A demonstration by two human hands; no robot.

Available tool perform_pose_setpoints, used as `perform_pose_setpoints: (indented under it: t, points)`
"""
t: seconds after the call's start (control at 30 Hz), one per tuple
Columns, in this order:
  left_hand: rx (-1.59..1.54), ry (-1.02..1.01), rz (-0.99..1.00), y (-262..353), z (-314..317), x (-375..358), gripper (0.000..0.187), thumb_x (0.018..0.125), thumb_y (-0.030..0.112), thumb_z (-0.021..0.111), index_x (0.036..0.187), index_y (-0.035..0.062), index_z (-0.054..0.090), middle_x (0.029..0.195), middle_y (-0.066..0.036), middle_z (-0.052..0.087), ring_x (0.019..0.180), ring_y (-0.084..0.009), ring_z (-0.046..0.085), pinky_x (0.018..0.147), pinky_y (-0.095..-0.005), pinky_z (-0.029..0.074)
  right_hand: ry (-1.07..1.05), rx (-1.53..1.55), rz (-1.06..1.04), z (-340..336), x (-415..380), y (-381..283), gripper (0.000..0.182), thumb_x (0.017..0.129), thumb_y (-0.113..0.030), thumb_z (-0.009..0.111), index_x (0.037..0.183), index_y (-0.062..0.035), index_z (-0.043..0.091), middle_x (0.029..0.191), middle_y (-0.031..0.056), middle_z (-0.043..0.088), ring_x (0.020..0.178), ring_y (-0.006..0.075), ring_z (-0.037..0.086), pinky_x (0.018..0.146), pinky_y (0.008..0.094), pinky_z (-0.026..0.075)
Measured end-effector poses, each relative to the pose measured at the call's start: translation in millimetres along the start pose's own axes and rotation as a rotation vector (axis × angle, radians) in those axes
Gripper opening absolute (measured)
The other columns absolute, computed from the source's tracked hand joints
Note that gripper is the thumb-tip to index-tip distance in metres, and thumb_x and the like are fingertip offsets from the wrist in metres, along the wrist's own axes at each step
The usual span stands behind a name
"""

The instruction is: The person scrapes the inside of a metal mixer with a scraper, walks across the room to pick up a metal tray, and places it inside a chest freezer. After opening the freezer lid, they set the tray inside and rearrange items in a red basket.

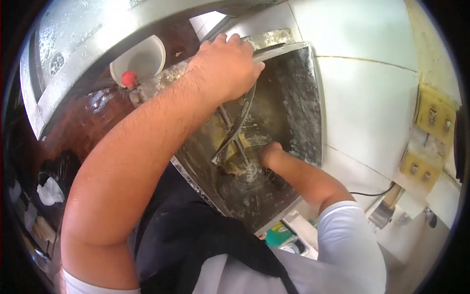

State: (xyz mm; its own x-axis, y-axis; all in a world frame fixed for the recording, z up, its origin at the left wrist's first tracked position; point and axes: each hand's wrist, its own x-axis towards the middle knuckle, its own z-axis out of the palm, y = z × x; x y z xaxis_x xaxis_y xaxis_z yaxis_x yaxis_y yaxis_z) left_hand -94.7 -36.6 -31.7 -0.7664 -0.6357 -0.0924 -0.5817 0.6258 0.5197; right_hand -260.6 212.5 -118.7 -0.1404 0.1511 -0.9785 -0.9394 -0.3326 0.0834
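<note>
Grey metal, smeared with pale residue, lines the deep tub (pixel 301 88) in the middle of the head view, directly in front of the person, whose body leans close to its near edge. Across the tub's far rim lies the left hand (pixel 225 66), back upward, its fingers bent over the edge and slightly parted, the thumb out to the side; whether it pinches anything under the palm, I cannot tell. The right hand (pixel 269 154) reaches down inside the tub, near the lower end of a slanting metal shaft (pixel 226 117). Its fingers are hidden, so I cannot tell whether they are spread, closed or holding something. Beside the shaft runs a dark curved bar (pixel 239 126), and yellowish residue clings to the tub around them.

Beyond the rim, to the left, sit a red knob (pixel 129 78) and a whitish bucket (pixel 139 59), with a steel sink (pixel 73 46) further left. White tiles (pixel 367 108) rise to the right, where yellowed sockets (pixel 436 115) are mounted. Below these runs a black cable (pixel 374 194). A green package (pixel 278 235) shows outside the tub, just beside its near right corner.
</note>
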Motion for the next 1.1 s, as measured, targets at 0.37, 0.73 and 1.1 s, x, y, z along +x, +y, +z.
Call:
perform_pose_setpoints:
  t: [0.37,0.73,1.1]
  points:
    - [-0.008,0.033,-0.009,1,1,-4,0.046,0.097,0.039,0.05,0.119,-0.0012,0.056,0.127,-0.023,0.057,0.121,-0.0359,0.054,0.099,-0.049,0.047,0.138,0.066,-0.012,21,23,-19,0.03,0.09,-0.024,0.06,0.115,-0.0146,0.071,0.122,0.0075,0.068,0.11,0.0272,0.066,0.082,0.0443,0.053]
    - [-0.017,0.047,-0.009,0,3,-1,0.045,0.098,0.038,0.049,0.119,-0.0015,0.057,0.125,-0.022,0.057,0.121,-0.0357,0.054,0.099,-0.0461,0.047,0.062,0.114,0.079,36,29,-15,0.028,0.089,-0.021,0.06,0.113,-0.0168,0.073,0.119,0.0091,0.069,0.111,0.0268,0.065,0.082,0.0419,0.054]
    - [-0.006,0.01,-0.026,0,-6,2,0.045,0.098,0.039,0.049,0.12,-0.0002,0.056,0.124,-0.022,0.057,0.118,-0.0364,0.056,0.098,-0.0479,0.048,0.339,0.32,0.245,72,34,-22,0.025,0.088,-0.019,0.058,0.105,-0.0102,0.075,0.11,0.0114,0.072,0.102,0.0289,0.069,0.08,0.0421,0.055]
